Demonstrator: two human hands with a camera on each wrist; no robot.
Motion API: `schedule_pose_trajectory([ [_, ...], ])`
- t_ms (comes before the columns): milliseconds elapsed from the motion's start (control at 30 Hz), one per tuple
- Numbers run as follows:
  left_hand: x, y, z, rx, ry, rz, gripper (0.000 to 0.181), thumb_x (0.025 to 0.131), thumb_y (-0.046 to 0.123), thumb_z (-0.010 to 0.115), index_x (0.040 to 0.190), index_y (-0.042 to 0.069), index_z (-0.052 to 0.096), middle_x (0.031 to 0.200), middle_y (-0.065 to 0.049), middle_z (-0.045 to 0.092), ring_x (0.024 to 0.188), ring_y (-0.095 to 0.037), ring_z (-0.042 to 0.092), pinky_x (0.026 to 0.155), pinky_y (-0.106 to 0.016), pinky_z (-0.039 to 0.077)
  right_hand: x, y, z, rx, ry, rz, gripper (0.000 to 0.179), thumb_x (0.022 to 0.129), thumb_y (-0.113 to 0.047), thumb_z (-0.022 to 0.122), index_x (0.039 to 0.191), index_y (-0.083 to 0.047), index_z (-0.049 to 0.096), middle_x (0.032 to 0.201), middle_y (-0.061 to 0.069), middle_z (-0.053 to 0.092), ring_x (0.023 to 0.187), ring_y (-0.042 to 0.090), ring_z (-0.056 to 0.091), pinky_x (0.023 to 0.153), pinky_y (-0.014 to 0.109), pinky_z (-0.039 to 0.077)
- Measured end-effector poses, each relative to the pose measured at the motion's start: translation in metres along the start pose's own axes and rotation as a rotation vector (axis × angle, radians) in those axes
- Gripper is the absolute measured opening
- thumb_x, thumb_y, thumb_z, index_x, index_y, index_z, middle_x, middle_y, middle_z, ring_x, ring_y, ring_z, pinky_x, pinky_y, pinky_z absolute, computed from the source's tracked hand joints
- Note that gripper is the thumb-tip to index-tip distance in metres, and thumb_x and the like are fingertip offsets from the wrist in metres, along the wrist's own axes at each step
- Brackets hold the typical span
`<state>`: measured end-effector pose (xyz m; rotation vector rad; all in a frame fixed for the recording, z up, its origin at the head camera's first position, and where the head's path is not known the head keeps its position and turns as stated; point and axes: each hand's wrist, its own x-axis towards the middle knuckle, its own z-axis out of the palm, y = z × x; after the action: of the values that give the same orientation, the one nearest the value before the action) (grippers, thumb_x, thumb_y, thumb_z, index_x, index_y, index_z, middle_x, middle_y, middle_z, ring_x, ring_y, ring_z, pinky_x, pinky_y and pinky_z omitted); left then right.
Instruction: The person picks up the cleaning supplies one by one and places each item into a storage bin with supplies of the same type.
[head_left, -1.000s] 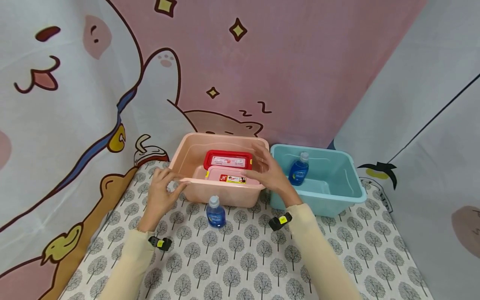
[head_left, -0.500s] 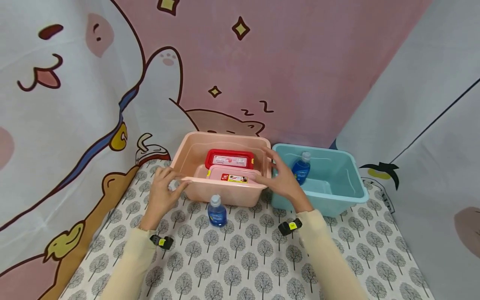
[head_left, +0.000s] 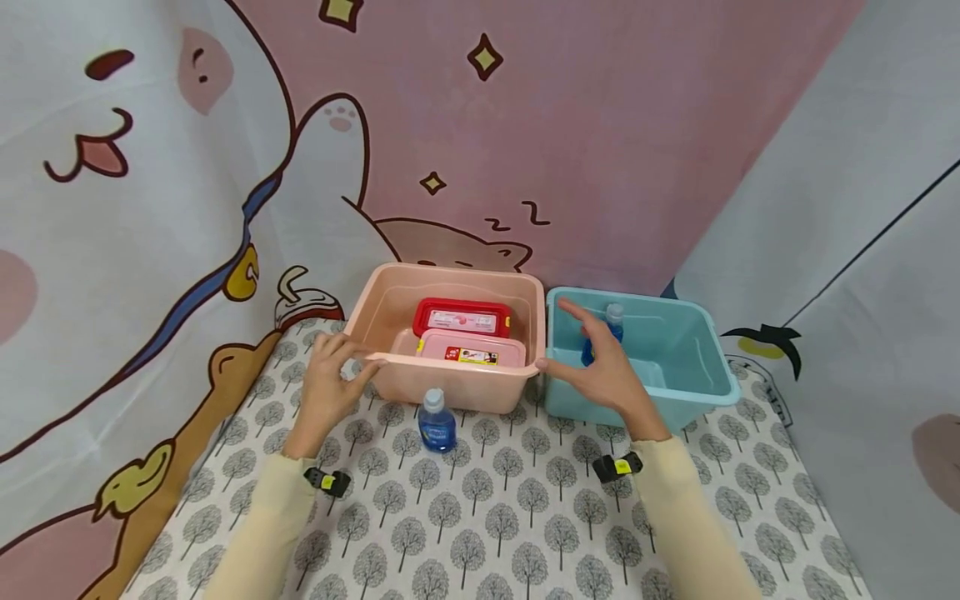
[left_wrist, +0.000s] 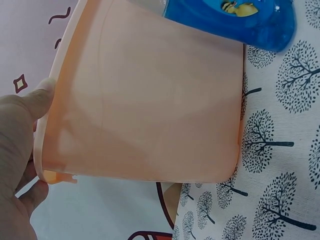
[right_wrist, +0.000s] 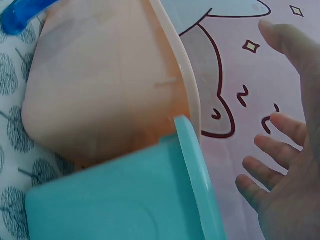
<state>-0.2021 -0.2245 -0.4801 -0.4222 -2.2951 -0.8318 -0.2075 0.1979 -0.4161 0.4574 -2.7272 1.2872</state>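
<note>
My left hand (head_left: 326,387) grips the front left corner of a pink plastic bin (head_left: 442,383); in the left wrist view, its thumb (left_wrist: 42,95) lies on the rim and other fingers bend round the corner. Inside the bin sit a red-lidded box (head_left: 463,318) and a pink-lidded box (head_left: 472,350). My right hand (head_left: 603,375) is spread, holding nothing, over the near left part of a teal bin (head_left: 675,358). It partly hides a bottle of blue liquid (head_left: 615,323) standing in that bin. Its thumb overlaps the pink bin's front right corner in the head view.
A second bottle of blue liquid (head_left: 437,427) with a whitish cap stands on the tree-print tablecloth (head_left: 468,517), just before the pink bin. Both bins stand side by side at the back, against a cartoon-print cloth backdrop (head_left: 600,150).
My right hand has moved right, from over the lidded boxes and the pink bin's right rim to over the teal bin. My left hand keeps its grip on the corner.
</note>
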Motion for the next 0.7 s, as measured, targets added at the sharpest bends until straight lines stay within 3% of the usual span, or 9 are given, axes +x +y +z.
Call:
schedule_pose_trajectory([
  [233,-0.001,-0.001,0.001,-0.002,0.012,0.003,0.025,0.079,0.016,0.089,0.098,0.007,0.075,0.096,-0.007,0.068,0.092,-0.026,0.047,0.077,-0.036,0.038,-0.010,0.009,-0.015,-0.051,0.050,-0.036,0.091,0.084,-0.044,0.084,0.158,-0.042,0.032,0.168,-0.004,0.031,0.157,0.035,0.025,0.117,0.074,0.024],
  [500,-0.002,0.000,0.001,-0.009,0.030,0.022,0.025,0.078,0.014,0.089,0.097,0.006,0.075,0.094,-0.008,0.067,0.089,-0.025,0.046,0.075,-0.035,0.037,-0.028,0.028,-0.031,-0.121,0.110,-0.100,0.088,0.083,-0.036,0.086,0.157,-0.034,0.039,0.168,-0.001,0.032,0.154,0.038,0.028,0.114,0.073,0.027],
  [700,-0.001,0.000,0.002,-0.010,0.032,0.036,0.025,0.077,0.013,0.090,0.097,0.007,0.075,0.093,-0.007,0.067,0.088,-0.024,0.046,0.075,-0.033,0.036,-0.047,0.043,-0.048,-0.150,0.126,-0.051,0.088,0.084,-0.035,0.085,0.158,-0.029,0.038,0.168,0.004,0.032,0.154,0.042,0.027,0.113,0.075,0.026],
])
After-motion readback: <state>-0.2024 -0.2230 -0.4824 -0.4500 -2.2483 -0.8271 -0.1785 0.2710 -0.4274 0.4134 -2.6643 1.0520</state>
